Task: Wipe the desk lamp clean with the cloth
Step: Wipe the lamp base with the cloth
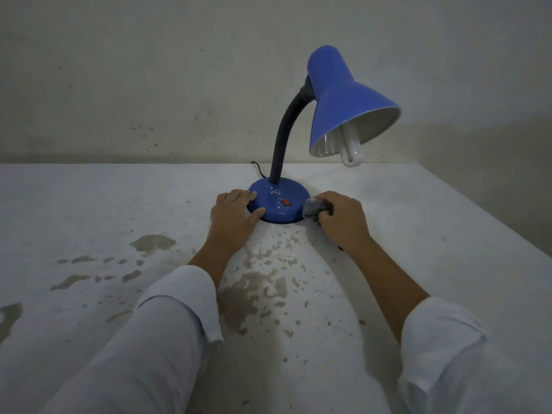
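A blue desk lamp stands at the middle of a white table, its round base speckled with white spots and carrying a small red switch. A dark flexible neck rises to the blue shade, which tilts right and shows a white bulb. My left hand holds the left rim of the base, fingers on top and thumb at the front edge. My right hand grips a bunched grey cloth pressed against the base's right rim.
The white tabletop bears brownish stains and flaked patches in front of the lamp and to the left. A black cord runs off behind the base. A pale wall backs the table, whose right edge slants away.
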